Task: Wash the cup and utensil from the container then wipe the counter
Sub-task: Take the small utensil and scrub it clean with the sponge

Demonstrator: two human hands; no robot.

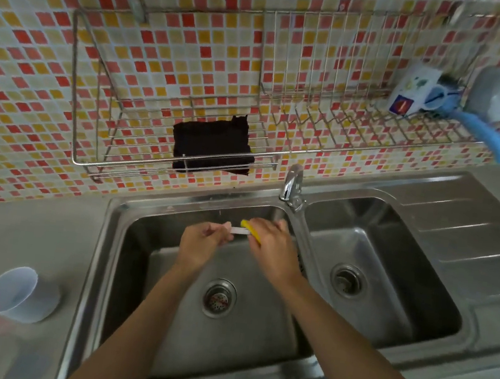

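Over the left basin of the steel sink (125, 255), my left hand (200, 243) pinches one end of a thin white utensil (238, 231). My right hand (272, 249) grips a yellow sponge (251, 229) pressed against the utensil's other end. A white plastic cup (14, 293) stands on the grey counter (30, 233) to the left of the sink, apart from both hands.
The chrome tap (293, 188) stands between the two basins, its spout beside my right hand. A wire rack (102, 90) on the tiled wall holds a dark cloth (213, 146); farther right it carries a printed mug (412, 90), a blue-handled brush (485, 131) and a grey container (499, 95).
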